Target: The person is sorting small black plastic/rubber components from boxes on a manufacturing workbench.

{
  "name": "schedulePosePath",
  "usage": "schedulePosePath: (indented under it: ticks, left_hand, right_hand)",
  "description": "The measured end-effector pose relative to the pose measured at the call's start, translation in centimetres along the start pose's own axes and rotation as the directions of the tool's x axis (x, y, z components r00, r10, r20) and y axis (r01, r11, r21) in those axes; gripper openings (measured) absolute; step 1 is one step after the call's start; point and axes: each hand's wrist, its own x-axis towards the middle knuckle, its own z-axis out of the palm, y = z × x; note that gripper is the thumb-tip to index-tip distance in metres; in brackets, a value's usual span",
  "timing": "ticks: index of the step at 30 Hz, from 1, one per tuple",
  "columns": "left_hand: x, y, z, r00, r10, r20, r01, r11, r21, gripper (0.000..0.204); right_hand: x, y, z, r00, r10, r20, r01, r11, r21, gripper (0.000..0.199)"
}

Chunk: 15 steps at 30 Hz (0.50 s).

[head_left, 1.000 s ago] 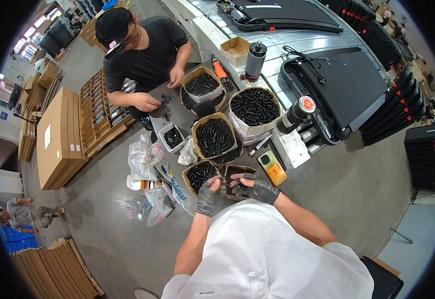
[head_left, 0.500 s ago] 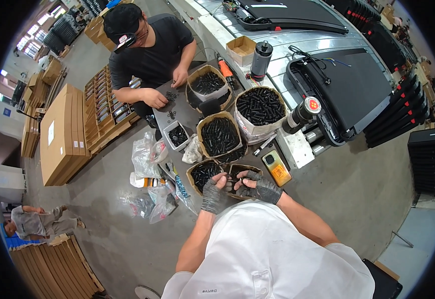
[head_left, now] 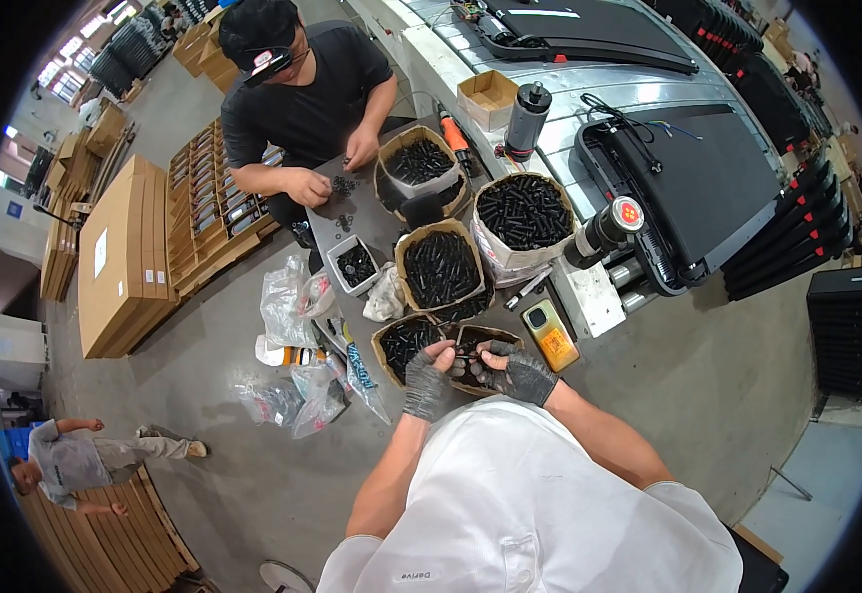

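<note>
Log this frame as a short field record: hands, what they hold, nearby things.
left hand: gloved, fingers pinching a small black part
right hand: gloved, fingers meeting the left hand's at the same part
below hands: two small boxes of black parts
beside them: yellow phone on the floor
farther: two larger sacks of black parts
co-worker: seated opposite, sorting small pieces on a grey board

Both gloved hands, left hand [head_left: 424, 381] and right hand [head_left: 518, 374], pinch small black parts [head_left: 467, 356] over a box [head_left: 477, 341].

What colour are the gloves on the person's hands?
Dark grey gloves, fingerless on the right hand; head view.
</note>
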Motion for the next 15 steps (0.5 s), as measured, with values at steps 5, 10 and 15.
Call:
schedulePosePath:
  ticks: [5,10,15]
  left_hand:
    - [0.3,-0.4,-0.2,1.000,-0.014,-0.015,0.014,0.999,-0.031,0.026]
    - [0.8,-1.1,-0.6,0.998,-0.063,-0.012,0.061,0.994,-0.094,0.025]
    - [0.9,-1.4,-0.4,1.000,-0.022,-0.022,0.019,0.993,-0.117,0.025]
  right_hand:
    - [-0.2,-0.5,1.2,1.000,0.005,-0.018,-0.006,1.000,-0.028,0.016]
    - [0.1,-0.3,1.2,0.999,0.001,-0.054,-0.003,0.999,-0.048,0.017]
    - [0.5,0.0,0.9,0.996,-0.084,-0.040,0.078,0.990,-0.117,0.018]
